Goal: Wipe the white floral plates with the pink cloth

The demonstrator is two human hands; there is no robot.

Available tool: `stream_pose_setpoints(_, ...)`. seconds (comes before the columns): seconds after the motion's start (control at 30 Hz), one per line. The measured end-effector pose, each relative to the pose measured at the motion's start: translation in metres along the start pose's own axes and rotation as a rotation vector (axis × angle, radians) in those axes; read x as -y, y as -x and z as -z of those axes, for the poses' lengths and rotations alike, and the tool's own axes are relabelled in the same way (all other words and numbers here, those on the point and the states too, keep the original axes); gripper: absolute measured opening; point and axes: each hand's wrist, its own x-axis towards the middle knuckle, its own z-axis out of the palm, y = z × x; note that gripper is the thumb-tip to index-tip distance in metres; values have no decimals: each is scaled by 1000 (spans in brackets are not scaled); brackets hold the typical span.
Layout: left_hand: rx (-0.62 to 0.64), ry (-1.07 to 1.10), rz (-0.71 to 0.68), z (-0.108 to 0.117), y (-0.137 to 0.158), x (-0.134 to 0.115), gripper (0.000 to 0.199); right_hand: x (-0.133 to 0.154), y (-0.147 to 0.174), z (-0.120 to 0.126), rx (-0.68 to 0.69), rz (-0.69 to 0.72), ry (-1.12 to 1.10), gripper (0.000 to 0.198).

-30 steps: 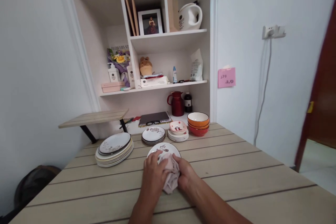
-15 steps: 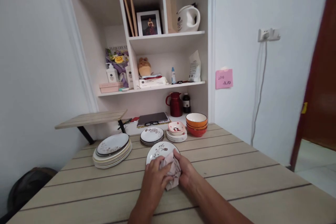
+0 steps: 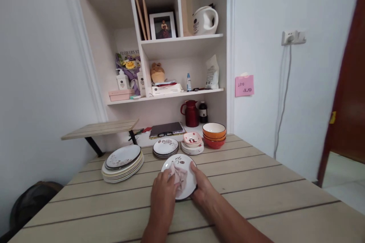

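A white plate with a dark rim and a leaf pattern (image 3: 190, 166) is tilted up toward me above the wooden table (image 3: 256, 197). My right hand (image 3: 202, 184) grips its right edge, thumb on the face and fingers underneath. Bunched in my left hand (image 3: 164, 190) is a pale pink cloth (image 3: 179, 176), pressed against the plate's face. Just beyond stand a stack of small dark-rimmed plates (image 3: 165, 146) and a stack of small white plates (image 3: 192, 149) topped by a pink-patterned bowl (image 3: 192, 139).
A taller stack of larger plates (image 3: 123, 163) stands at the left by a raised wooden stand (image 3: 99, 129). Orange and red bowls (image 3: 214, 135) are stacked at the back right. Behind them, a shelf unit holds a red jug (image 3: 191, 114) and a dark bottle (image 3: 203, 112).
My left hand has moved the cloth leftward across the plate, uncovering its right side. The plate is now tilted more toward me, still in my right hand.
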Motion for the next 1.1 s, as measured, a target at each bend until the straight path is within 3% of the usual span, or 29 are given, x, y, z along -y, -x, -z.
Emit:
stream_pose_setpoints(0.1, -13, 57, -111, -6, 2, -8, 25, 3, 2, 1, 4, 6, 21, 51)
stream_pose_setpoints(0.2, -67, 69, -138, -8, 3, -13, 32, -2, 3, -1, 38, -7, 62, 48)
stream_pose_setpoints(0.37, -125, -23, 68, -4, -1, -8, 32, -16, 2, -6, 12, 27, 71, 39)
stream_pose_setpoints(0.47, -59, -74, 211, -1, -2, -2, 27, -15, 2, -6, -51, 37, 58, 43)
stream_pose_setpoints(0.53, -9, -72, 225, -1, -1, -1, 26, -10, 3, -5, -93, 30, 43, 46)
stream_pose_setpoints(0.8, 40, 146, -43, -2, 6, -21, 31, -1, -2, 4, -21, -13, 95, 44)
stream_pose_setpoints(0.9, 38, 182, -76, -2, 5, -24, 35, -6, -2, 5, -8, -42, 176, 45)
stream_pose_setpoints(1.0, -8, 150, -6, -3, 3, -18, 34, -11, 0, 1, 2, -6, 200, 40)
stream_pose_setpoints(1.1, -63, 43, 198, -2, 2, -7, 31, -13, 3, -3, -53, 40, 193, 37)
